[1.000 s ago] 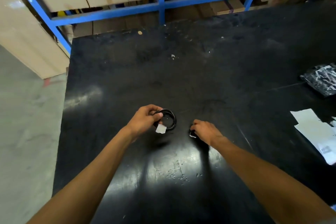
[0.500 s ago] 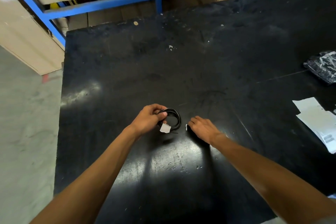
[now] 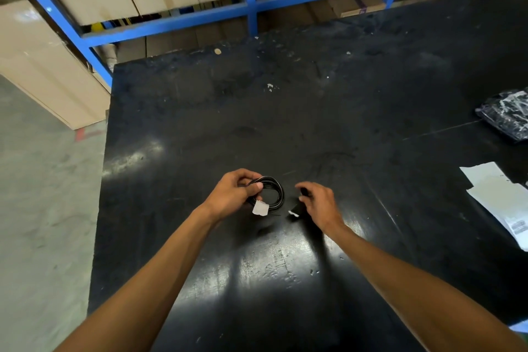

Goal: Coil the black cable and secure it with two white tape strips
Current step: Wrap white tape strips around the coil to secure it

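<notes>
The black cable is wound into a small coil, and my left hand grips its left side just above the black table. One white tape strip is wrapped on the coil's lower left and sticks out below my fingers. My right hand is a little to the right of the coil, fingers curled, pinching a second tape strip that looks dark with a white lower edge. A small gap separates this strip from the coil.
White paper sheets lie at the table's right edge, with a black plastic bag beyond them. A blue rack holding cardboard boxes stands behind the table. The floor lies past the table's left edge.
My right hand has lifted from the table surface with the second tape strip pinched in it. My left hand keeps its hold on the coil.
</notes>
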Available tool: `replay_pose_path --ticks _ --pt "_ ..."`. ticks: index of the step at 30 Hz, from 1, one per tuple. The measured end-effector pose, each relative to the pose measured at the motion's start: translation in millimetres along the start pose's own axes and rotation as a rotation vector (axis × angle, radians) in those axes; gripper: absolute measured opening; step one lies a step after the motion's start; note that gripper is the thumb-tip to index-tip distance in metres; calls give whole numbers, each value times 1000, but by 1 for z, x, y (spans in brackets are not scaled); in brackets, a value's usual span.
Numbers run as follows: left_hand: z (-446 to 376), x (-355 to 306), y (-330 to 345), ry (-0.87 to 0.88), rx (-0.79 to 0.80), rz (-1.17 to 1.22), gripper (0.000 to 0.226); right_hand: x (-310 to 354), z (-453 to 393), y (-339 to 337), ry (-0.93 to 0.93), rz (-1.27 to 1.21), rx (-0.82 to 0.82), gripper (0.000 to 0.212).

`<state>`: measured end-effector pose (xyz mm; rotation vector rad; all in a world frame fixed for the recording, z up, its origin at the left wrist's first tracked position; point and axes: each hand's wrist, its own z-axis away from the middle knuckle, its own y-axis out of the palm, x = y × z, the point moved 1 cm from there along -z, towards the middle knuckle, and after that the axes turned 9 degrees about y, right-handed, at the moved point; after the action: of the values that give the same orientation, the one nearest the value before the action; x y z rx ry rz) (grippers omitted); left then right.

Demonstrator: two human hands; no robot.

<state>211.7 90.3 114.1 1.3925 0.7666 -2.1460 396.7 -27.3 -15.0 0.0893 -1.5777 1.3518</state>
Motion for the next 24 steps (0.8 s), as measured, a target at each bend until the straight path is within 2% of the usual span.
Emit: replay_pose_path --ticks 6,9,18,20,24 --pt "4 -21 -4 73 -32 54 20 84 -13 -33 -15 -499 -163 36" --pt "11 -38 -7 137 -75 110 21 115 -18 -53 -27 -638 -147 39" --pt "33 -88 -26 302 -120 111 21 167 -12 -97 -276 -626 48 30" --pt "41 -98 -26 345 -140 94 22 175 -9 -104 -270 -643 76 26" --pt "52 -110 -26 446 -137 22 30 189 -7 -116 -134 -744 224 23"
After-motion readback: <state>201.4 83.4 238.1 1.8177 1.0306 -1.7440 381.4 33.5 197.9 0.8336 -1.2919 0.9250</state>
